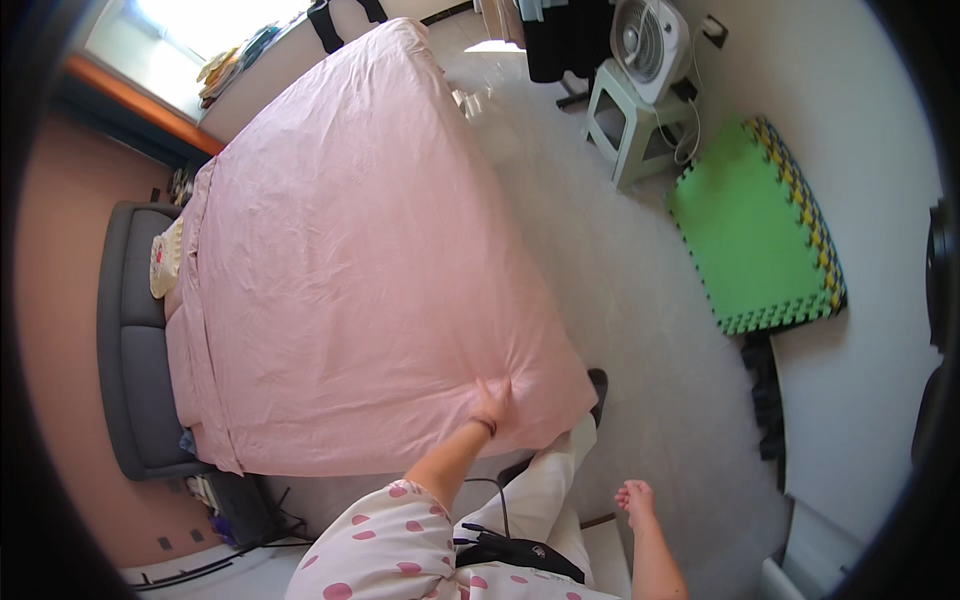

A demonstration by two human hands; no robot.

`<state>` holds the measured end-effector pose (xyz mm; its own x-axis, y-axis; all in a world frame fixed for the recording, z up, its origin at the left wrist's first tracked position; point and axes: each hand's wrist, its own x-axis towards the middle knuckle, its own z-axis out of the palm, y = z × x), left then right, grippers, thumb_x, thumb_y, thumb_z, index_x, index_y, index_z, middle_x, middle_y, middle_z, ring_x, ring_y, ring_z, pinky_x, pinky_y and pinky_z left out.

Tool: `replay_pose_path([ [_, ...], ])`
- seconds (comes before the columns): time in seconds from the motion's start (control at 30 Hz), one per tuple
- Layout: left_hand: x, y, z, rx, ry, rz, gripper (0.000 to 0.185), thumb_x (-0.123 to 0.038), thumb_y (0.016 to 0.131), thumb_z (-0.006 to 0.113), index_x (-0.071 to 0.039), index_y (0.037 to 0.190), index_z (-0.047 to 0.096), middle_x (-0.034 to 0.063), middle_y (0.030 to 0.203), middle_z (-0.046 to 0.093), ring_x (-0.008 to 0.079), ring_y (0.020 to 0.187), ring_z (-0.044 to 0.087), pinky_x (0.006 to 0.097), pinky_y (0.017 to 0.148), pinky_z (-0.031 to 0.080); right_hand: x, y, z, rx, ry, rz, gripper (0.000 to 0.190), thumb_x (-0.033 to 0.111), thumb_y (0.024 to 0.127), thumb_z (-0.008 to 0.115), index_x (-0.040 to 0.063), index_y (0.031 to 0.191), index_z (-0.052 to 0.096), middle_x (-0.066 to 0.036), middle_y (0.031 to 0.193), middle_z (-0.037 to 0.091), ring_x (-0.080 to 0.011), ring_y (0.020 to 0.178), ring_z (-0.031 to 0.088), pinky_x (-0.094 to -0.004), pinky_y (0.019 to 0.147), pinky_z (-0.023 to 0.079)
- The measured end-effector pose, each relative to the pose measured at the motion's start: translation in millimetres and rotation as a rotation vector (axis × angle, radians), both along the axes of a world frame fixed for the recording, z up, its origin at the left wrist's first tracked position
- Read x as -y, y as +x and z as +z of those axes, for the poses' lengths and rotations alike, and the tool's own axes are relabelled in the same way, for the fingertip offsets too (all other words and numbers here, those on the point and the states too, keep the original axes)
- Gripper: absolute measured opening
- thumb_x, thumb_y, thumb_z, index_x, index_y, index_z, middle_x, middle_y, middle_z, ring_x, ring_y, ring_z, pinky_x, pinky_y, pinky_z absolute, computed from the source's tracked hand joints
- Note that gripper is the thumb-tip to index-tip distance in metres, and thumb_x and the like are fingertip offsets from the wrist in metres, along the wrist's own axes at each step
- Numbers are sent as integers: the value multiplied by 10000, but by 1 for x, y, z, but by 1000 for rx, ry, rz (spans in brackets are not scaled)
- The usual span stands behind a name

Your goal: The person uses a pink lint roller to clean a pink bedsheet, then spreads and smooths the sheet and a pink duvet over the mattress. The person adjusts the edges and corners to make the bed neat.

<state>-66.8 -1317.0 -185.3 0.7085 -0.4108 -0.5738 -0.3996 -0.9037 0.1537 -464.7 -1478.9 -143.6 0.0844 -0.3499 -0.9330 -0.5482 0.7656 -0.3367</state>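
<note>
A pink quilt (pixel 360 247) is spread over the bed, with fine creases across its top. Near its front right corner my left hand (pixel 491 403) rests on the fabric with fingers apart, and short folds radiate from under it. My right hand (pixel 636 501) hangs over the floor beside my leg, fingers curled in, with nothing visible in it. A cream frilled cushion (pixel 166 257) lies at the head end against the grey headboard (pixel 142 360).
A box fan (pixel 649 41) stands on a pale plastic stool (pixel 637 124), its cable hanging down. Green interlocking foam mats (pixel 750 232) are stacked by the right wall. Dark clothes (pixel 566 41) hang at the back. A bedside unit (pixel 240 506) with cables stands at the lower left.
</note>
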Motion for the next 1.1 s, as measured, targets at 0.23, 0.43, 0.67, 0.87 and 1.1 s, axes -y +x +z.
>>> replay_pose_path([
  [0.23, 56, 29, 79, -981, 335, -141, 550, -415, 773, 593, -131, 1237, 513, 131, 1004, 617, 237, 697, 615, 364, 579, 522, 153, -95, 36, -292, 43, 313, 138, 173, 882, 516, 48, 939, 527, -95, 726, 588, -179, 551, 588, -274, 416, 448],
  [0.43, 106, 131, 148, -627, 77, 219, 482, -372, 795, 575, -106, 1195, 543, 134, 907, 643, 227, 617, 616, 342, 510, 518, 298, -76, 28, -399, 7, 381, 142, 139, 823, 520, 32, 906, 565, -110, 651, 587, -203, 524, 594, -327, 391, 438],
  [0.67, 189, 210, 145, -530, -112, 449, 471, -360, 810, 578, -85, 1190, 540, 130, 890, 645, 218, 562, 610, 341, 479, 506, 550, 19, -43, 4, -508, 1461, 162, 144, 797, 523, 19, 875, 590, -120, 609, 591, -207, 525, 600, -339, 397, 439],
  [0.87, 179, 253, 126, -263, -222, 549, 512, -318, 758, 636, -63, 1192, 542, 194, 1076, 611, 337, 1044, 561, 416, 906, 442, 605, 444, 73, -80, -674, 1520, 409, 265, 775, 599, 50, 1122, 566, -203, 968, 629, -335, 888, 603, -402, 799, 475],
  [1.1, 159, 441, 118, 5, -94, 1083, 766, -315, 751, 645, -172, 1400, 264, 261, 1390, 301, 408, 1057, 541, 445, 892, 458, 513, 832, 118, 292, -949, 2000, 533, 242, 781, 636, 144, 1272, 450, -199, 1127, 529, -372, 1013, 534, -419, 854, 458],
])
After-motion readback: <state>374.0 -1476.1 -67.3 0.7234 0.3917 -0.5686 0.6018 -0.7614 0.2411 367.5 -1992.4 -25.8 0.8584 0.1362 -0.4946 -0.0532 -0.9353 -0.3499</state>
